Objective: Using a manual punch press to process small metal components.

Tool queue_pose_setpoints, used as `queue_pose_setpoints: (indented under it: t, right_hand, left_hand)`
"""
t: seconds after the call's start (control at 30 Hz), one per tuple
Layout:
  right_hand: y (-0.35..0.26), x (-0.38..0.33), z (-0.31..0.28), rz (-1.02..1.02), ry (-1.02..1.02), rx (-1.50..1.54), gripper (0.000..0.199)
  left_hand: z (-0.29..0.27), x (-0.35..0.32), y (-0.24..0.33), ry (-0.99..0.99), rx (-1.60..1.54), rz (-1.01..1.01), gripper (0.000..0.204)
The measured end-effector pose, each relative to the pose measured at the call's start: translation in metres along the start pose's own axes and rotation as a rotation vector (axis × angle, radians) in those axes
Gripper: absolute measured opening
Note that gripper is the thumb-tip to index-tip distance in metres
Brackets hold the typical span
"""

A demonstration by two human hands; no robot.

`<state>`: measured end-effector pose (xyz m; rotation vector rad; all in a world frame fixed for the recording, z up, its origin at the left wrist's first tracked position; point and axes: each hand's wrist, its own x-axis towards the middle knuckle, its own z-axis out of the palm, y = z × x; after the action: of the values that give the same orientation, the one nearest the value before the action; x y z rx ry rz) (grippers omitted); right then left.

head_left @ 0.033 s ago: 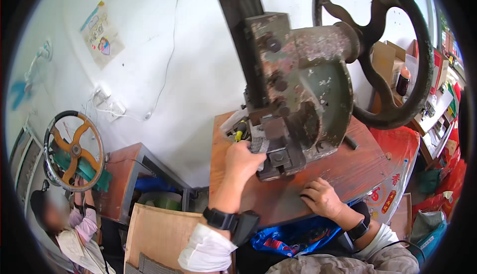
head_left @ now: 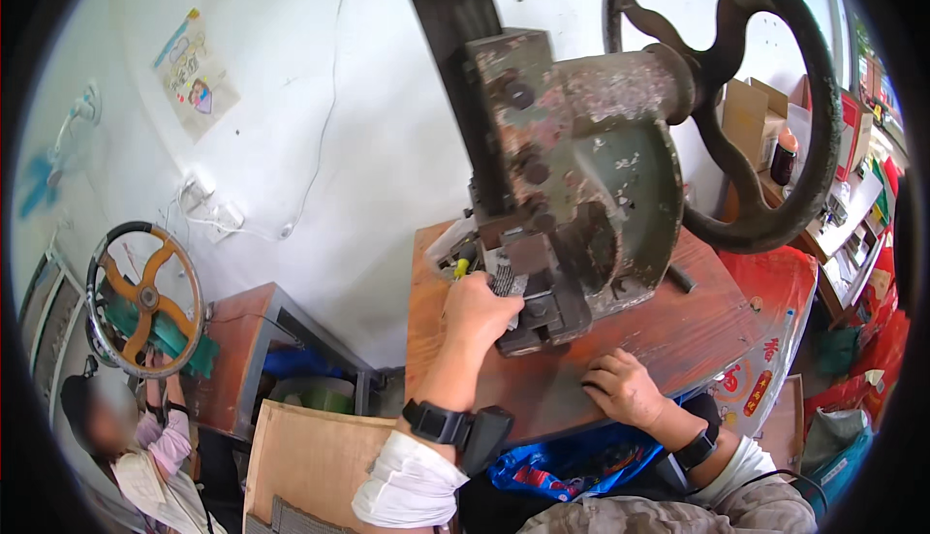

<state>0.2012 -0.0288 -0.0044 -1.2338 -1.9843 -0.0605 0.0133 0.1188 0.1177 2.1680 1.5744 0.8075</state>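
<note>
A heavy, worn green-grey hand press (head_left: 581, 175) with a big black handwheel (head_left: 765, 117) stands on a brown wooden table (head_left: 697, 330). My left hand (head_left: 480, 316) reaches up to the press's lower die block (head_left: 542, 311), its fingers closed around a small grey ridged metal piece (head_left: 508, 282) at the die's left side. My right hand (head_left: 625, 387) rests knuckles-up on the table in front of the press, with the fingers curled under and nothing visible in them. Both wrists carry black bands.
A yellow-handled tool (head_left: 463, 265) lies behind my left hand. Another person (head_left: 136, 456) sits at lower left by a second press with an orange-spoked wheel (head_left: 145, 297). Cardboard (head_left: 300, 466) leans below the table. Shelves with boxes (head_left: 852, 214) stand at right.
</note>
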Motion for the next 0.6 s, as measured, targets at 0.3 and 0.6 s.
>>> queue_pose_setpoints:
  t: [0.3,0.6]
  right_hand:
    - [0.007,-0.004,-0.001,0.036,0.01,0.039,0.015]
    - [0.023,0.047,-0.016,0.041,0.203,0.233,0.022]
  left_hand:
    - [0.039,0.015,0.015,0.035,-0.314,0.083,0.028]
    - [0.067,0.023,-0.045,0.217,-0.127,0.387,0.03]
